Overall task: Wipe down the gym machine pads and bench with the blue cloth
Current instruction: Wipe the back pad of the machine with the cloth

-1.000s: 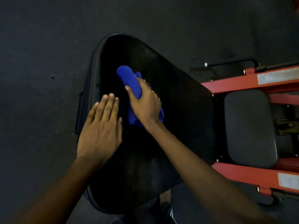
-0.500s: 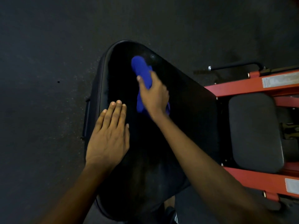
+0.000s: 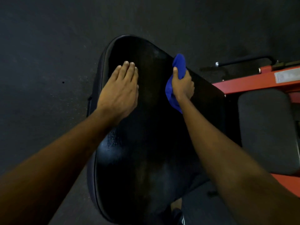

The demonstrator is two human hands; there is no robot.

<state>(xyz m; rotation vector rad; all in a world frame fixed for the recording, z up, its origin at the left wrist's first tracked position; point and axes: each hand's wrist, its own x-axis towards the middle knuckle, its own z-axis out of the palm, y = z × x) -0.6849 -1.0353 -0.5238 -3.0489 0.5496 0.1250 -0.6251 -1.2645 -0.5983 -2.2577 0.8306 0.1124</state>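
Observation:
A large glossy black bench pad [image 3: 149,143] fills the middle of the view. My right hand [image 3: 182,85] grips a bunched blue cloth [image 3: 178,63] and presses it against the pad's upper right edge; cloth sticks out above and below my fist. My left hand [image 3: 121,90] lies flat on the pad's upper left part with fingers straight and together. A smaller grey pad [image 3: 266,132] sits to the right, inside the machine's frame.
The red steel frame [image 3: 253,82] of the machine runs along the right side, with a black handle bar [image 3: 243,60] above it. Dark rubber floor [image 3: 48,62] surrounds the bench on the left and top. A dark shoe [image 3: 177,215] shows at the bottom.
My right hand has carried the cloth from the pad's upper middle over to its right edge. My left hand has slid further up the pad.

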